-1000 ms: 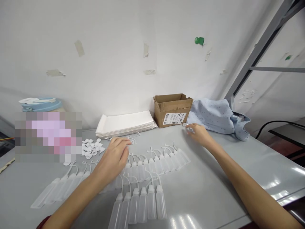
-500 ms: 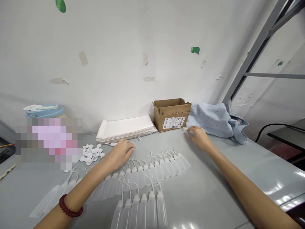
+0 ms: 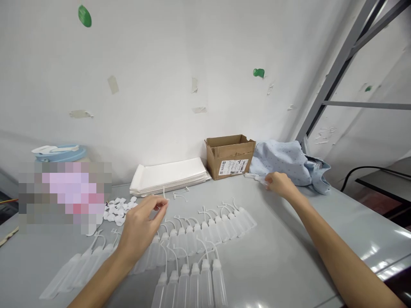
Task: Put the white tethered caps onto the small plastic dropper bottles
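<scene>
My left hand [image 3: 143, 224] pinches a thin white bent tube [image 3: 164, 193] between thumb and fingertips, raised above the table. Below and around that hand lie rows of translucent squeeze bottles [image 3: 207, 282] with thin curved white spouts. Another loose white tube [image 3: 181, 196] rests on the table beyond. My right hand [image 3: 280, 185] is at the back right, its fingers closed on the near end of a clear plastic bottle [image 3: 257, 177] by the box. Part of that bottle is hidden by the fingers.
An open cardboard box [image 3: 231, 156] stands against the wall beside a stack of white padded envelopes [image 3: 170, 173]. Light blue cloth [image 3: 279, 160] lies to its right. Small white caps [image 3: 117, 210] are heaped at left, near a blue-lidded container [image 3: 61, 153]. A metal frame [image 3: 330, 77] rises at right.
My left hand has lifted off the table and drawn back left with a tube in its pinch. My right hand has shifted right, fingers now on a clear bottle.
</scene>
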{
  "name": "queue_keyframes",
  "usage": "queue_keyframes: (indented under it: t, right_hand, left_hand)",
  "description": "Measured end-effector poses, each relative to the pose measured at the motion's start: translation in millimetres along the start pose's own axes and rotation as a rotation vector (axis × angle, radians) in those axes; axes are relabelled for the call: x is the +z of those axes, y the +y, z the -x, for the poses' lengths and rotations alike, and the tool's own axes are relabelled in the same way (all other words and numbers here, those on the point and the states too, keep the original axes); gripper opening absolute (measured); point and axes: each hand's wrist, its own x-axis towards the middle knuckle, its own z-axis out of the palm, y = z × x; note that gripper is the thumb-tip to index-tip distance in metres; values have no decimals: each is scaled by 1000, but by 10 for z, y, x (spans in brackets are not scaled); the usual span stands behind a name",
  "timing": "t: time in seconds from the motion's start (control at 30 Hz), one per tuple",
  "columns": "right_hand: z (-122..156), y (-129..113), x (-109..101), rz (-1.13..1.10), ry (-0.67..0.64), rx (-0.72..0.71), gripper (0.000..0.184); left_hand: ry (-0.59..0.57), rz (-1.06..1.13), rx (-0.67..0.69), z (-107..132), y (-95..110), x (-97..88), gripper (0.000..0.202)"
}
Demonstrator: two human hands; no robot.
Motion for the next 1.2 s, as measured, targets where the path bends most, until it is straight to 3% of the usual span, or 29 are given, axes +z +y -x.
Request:
queue_keyframes:
  t: [0.1, 0.2, 0.37, 0.43, 0.5, 0.67, 1.0, 1.2]
  right_hand:
    - [48, -87, -34, -57, 1, -16, 13]
    - [183, -331, -65, -167, 15, -112, 19]
    - [760, -946, -51, -446, -57, -447, 20]
    - [1050, -1124, -40, -740, -145, -696, 18]
    - [1290, -1224, -39, -869, -200, -815, 19]
    - [1523, -1266, -53, -916, -161, -894, 22]
    - [1515, -1241, -18, -850, -96, -945, 24]
    - [1528, -1220, -1, -834, -88, -950, 36]
  left_hand:
    - [8, 76, -127, 20, 60, 19, 19]
    - [21, 185, -193, 45, 148, 29, 19]
    - [36, 353, -177, 104, 334, 51, 9]
    - [33, 392, -155, 134, 414, 69, 6]
    - [8, 432, -129, 170, 495, 90, 6]
    - [-74, 529, -99, 265, 664, 128, 11]
    - [7, 473, 53, 317, 771, 98, 15]
    - [-18, 432, 174, 359, 768, 137, 21]
